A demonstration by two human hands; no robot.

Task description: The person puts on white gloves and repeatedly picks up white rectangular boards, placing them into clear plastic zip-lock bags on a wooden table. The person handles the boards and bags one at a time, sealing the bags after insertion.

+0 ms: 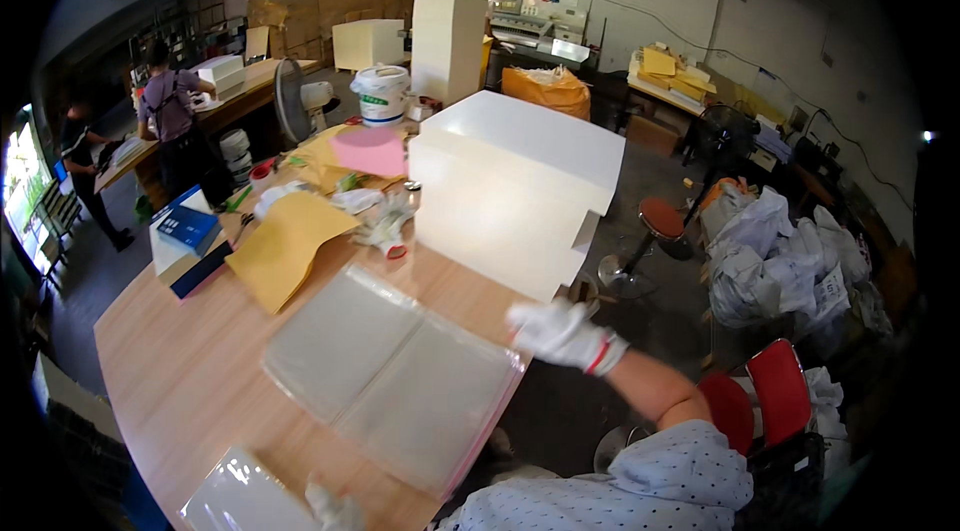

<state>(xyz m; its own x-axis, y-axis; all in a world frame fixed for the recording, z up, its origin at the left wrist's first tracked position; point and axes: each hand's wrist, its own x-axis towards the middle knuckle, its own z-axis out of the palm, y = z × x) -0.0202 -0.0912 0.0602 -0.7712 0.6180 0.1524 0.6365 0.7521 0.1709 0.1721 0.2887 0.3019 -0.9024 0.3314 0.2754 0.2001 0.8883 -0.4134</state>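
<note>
Right hand (560,334), in a white glove with a red cuff, is right of centre in the frame, off the table's edge and near the low corner of a big white sheet (510,191). Fingers look loosely bunched but blurred; I cannot tell how far open, nor whether anything is gripped. Left hand (337,509), also white-gloved, is cut by the bottom edge, just beside a glossy white stack (243,497) at lower left; opening and hold cannot be told from where I stand.

Clear plastic sheets (392,376), two panels side by side, lie flat at lower centre, between the hands, reaching the edge of the wood-toned table (180,361).

Farther up the tabletop: yellow paper (288,251), curled; pink paper (368,151); a crumpled glove (383,226); a blue box (190,228) at left; a white tub (381,96) and a tall white stack (447,48) toward the top.

Room: two co-workers at upper left, one in a purple top (175,96). Orange sack (547,91) at upper centre. Right side: round stool (660,219), heaped pale bags (780,256), red chair (780,393) at lower right.
</note>
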